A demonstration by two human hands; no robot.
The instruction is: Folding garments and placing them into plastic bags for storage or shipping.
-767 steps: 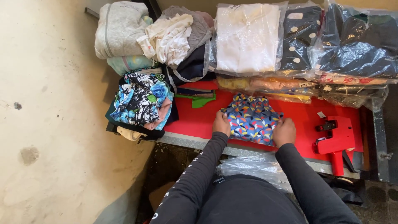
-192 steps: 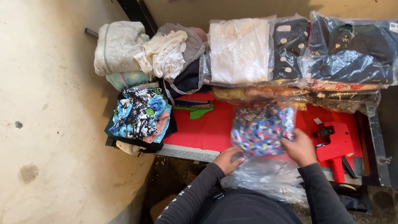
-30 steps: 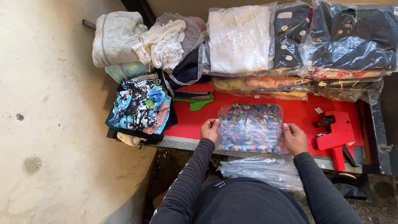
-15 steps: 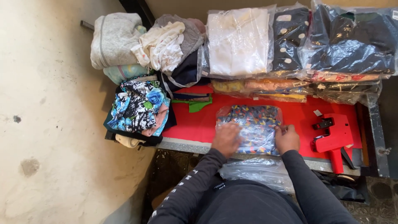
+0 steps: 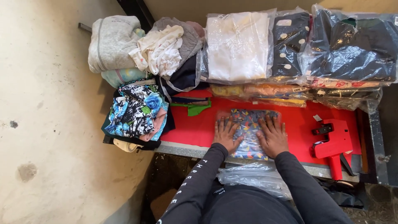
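A folded garment with a bright multicoloured pattern, sealed in a clear plastic bag (image 5: 248,120), lies flat on the red table top (image 5: 195,130). My left hand (image 5: 226,135) rests palm down on its left half with fingers spread. On the bag's right half, my right hand (image 5: 272,135) presses down in the same way, fingers apart. Both black sleeves reach in from the bottom of the view.
A red price-label gun (image 5: 331,143) lies right of the bag. Bagged clothes (image 5: 244,45) are stacked along the back, dark ones (image 5: 352,49) at right. Loose folded garments (image 5: 137,110) pile at the left end. Empty clear bags (image 5: 253,178) sit at my lap. A green object (image 5: 195,108) lies behind.
Both hands moved from the bag's edges onto its top and now lie flat on it. The bag rests flatter on the red surface.
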